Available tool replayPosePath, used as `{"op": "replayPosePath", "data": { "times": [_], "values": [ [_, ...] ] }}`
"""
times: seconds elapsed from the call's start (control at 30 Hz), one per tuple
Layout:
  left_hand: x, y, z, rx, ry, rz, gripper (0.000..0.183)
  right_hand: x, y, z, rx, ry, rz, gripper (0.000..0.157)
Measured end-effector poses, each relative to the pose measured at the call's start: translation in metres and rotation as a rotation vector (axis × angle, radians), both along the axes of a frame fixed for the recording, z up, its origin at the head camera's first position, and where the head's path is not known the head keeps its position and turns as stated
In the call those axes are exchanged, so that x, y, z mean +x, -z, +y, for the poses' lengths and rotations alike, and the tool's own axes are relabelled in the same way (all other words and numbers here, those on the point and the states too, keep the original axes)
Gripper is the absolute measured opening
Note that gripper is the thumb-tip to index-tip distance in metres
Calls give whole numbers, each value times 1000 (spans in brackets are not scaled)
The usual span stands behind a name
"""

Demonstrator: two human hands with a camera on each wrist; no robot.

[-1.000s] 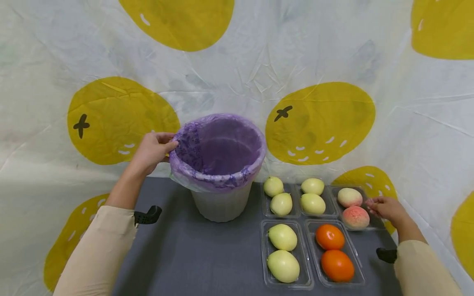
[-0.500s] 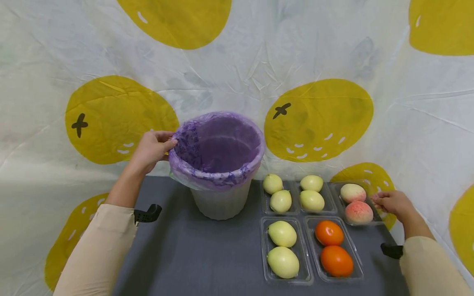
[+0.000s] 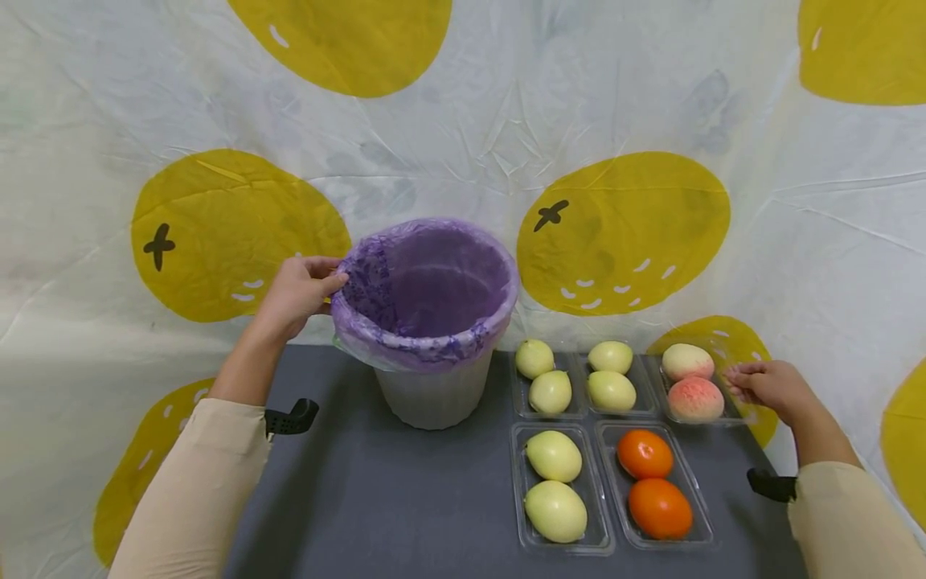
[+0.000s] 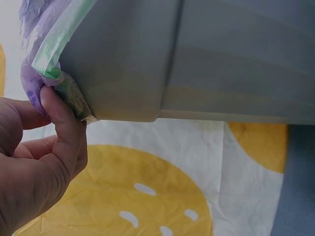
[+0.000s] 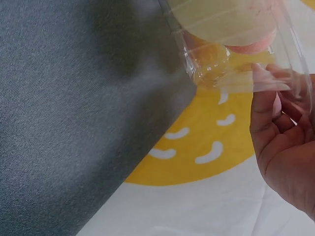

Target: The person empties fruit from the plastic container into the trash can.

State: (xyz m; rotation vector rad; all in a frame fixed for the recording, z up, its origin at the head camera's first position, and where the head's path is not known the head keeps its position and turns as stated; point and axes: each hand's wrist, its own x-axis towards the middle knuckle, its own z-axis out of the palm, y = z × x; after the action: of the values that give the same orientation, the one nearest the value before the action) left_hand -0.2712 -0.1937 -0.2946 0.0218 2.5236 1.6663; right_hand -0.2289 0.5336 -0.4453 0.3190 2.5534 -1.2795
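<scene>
My left hand point(image 3: 292, 297) pinches the rim of a pale trash can point(image 3: 430, 398), thumb on the purple bag liner point(image 3: 369, 334) that is folded over it. In the left wrist view the fingers reach under the liner's edge, against the can's grey side point(image 4: 123, 64). At the far right, my right hand point(image 3: 777, 392) grips the right edge of a clear plastic tray point(image 3: 734, 420) between thumb and fingers. Two peaches, one pale point(image 3: 686, 362) and one pinker point(image 3: 695, 400), sit in that tray. The right wrist view shows the tray's end overhanging the table edge.
To the left of the peach tray are two clear trays of pale yellow-green fruit point(image 3: 550, 392) point(image 3: 611, 392). In front lie a third such tray point(image 3: 600, 547) and one with two orange-red tomatoes point(image 3: 660, 508). A patterned cloth point(image 3: 463, 145) hangs behind the dark table point(image 3: 405, 498).
The peach tray has shifted back, lining up more closely with its neighbours, while my right hand has moved slightly right and back with it. My left hand stays on the can's rim.
</scene>
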Motion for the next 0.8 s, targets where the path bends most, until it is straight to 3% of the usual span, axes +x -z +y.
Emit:
{"op": "replayPosePath", "data": {
  "times": [0.27, 0.8],
  "values": [
    [0, 3, -1, 20, 4, 5, 53, 4, -13, -17, 4, -48, 31, 57],
    [-3, 2, 1, 41, 11, -13, 56, 5, -43, -58, -130, -106, 81, 54]
  ]
}}
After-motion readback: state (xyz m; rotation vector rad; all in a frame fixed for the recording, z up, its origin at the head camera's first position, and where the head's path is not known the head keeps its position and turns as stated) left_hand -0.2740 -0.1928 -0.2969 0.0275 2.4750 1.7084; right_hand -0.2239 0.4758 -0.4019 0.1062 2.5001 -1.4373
